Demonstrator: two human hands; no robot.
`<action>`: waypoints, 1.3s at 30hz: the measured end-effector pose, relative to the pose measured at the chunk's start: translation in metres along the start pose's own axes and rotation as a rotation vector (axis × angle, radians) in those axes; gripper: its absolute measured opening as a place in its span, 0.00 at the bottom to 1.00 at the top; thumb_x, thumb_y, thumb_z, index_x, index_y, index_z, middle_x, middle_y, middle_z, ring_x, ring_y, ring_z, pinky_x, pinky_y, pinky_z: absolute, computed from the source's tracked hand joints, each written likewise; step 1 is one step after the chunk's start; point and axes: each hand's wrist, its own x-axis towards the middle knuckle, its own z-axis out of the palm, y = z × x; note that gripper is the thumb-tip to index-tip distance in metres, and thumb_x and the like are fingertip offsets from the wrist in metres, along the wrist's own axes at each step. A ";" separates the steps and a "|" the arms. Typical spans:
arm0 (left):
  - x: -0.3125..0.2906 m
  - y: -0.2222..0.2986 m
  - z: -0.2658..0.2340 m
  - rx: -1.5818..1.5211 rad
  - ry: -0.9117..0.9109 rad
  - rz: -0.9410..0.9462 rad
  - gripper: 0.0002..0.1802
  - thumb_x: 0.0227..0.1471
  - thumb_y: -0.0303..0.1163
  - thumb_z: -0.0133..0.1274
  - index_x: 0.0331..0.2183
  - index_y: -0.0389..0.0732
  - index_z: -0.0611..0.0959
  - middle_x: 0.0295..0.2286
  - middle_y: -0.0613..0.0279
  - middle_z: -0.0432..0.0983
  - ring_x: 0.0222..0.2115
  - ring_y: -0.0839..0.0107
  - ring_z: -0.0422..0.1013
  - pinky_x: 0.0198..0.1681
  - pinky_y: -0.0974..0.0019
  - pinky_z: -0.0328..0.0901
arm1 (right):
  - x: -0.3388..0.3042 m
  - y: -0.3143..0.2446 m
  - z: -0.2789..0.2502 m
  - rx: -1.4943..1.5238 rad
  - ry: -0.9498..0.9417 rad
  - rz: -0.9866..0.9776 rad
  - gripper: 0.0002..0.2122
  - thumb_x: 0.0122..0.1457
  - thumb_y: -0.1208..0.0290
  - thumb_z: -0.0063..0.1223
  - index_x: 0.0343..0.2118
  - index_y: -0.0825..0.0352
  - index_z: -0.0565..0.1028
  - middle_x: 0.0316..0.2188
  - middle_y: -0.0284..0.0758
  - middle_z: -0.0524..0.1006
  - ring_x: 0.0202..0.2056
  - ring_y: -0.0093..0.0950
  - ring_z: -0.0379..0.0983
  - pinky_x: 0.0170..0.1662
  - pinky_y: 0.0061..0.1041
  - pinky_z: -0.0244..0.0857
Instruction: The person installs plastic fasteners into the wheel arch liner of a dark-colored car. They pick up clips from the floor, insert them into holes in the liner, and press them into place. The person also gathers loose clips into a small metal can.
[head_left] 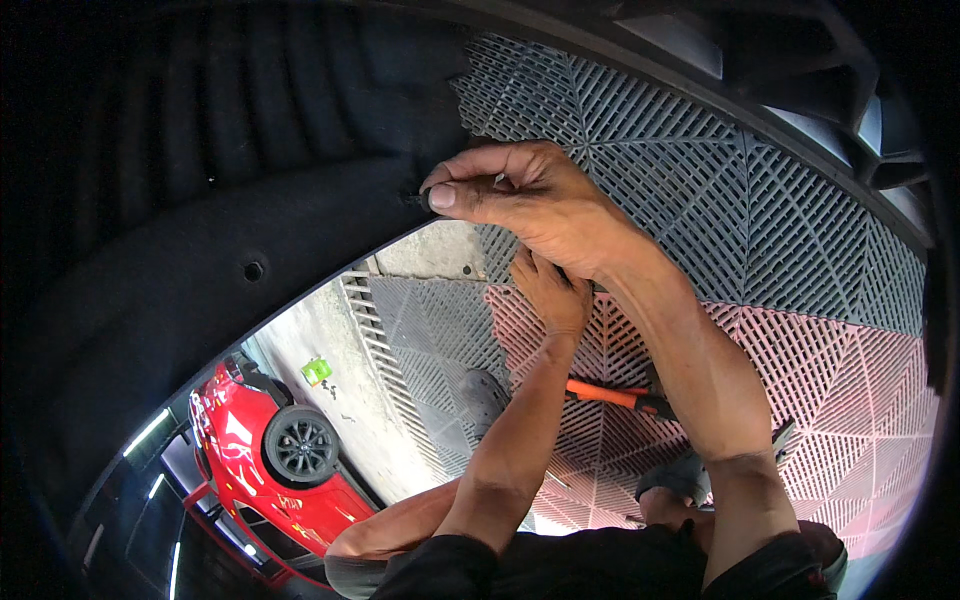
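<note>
A dark molded panel (150, 260), ribbed in its upper part and with a round hole (253, 271) in it, fills the upper left. At its edge my right hand (545, 200) pinches a small black clip (424, 199) between thumb and forefinger, against the panel. The clip is mostly covered by the fingertips. Below the right wrist is my left hand (555, 297), apart from the panel, its fingers curled and partly hidden. Whatever it holds cannot be made out.
An orange-handled tool (607, 393) with black ends lies on the slatted grey and red floor tiles (800, 360). Dark wheel spokes (850, 80) curve over the upper right. A red car (240, 440) and a green packet (316, 371) are at the lower left. A grey shoe (486, 396) shows beside my left forearm.
</note>
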 end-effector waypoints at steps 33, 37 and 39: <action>0.002 0.001 -0.006 0.017 -0.035 -0.012 0.33 0.65 0.47 0.53 0.62 0.36 0.69 0.57 0.40 0.65 0.51 0.41 0.63 0.58 0.43 0.58 | -0.004 -0.017 0.002 -0.056 0.104 0.202 0.19 0.58 0.59 0.70 0.46 0.67 0.85 0.41 0.39 0.86 0.46 0.32 0.82 0.58 0.31 0.70; -0.003 -0.007 0.000 0.032 -0.051 -0.006 0.27 0.69 0.42 0.47 0.60 0.34 0.70 0.57 0.39 0.65 0.51 0.40 0.63 0.58 0.43 0.58 | 0.002 -0.016 -0.004 -0.063 0.027 0.141 0.16 0.60 0.60 0.67 0.46 0.66 0.86 0.41 0.38 0.86 0.45 0.30 0.81 0.55 0.29 0.71; -0.004 -0.005 0.000 0.020 -0.031 0.007 0.27 0.69 0.43 0.47 0.60 0.34 0.70 0.57 0.39 0.65 0.52 0.40 0.63 0.57 0.43 0.58 | 0.002 -0.016 -0.007 -0.058 -0.014 0.121 0.15 0.60 0.61 0.67 0.45 0.66 0.86 0.39 0.37 0.86 0.44 0.29 0.81 0.53 0.28 0.72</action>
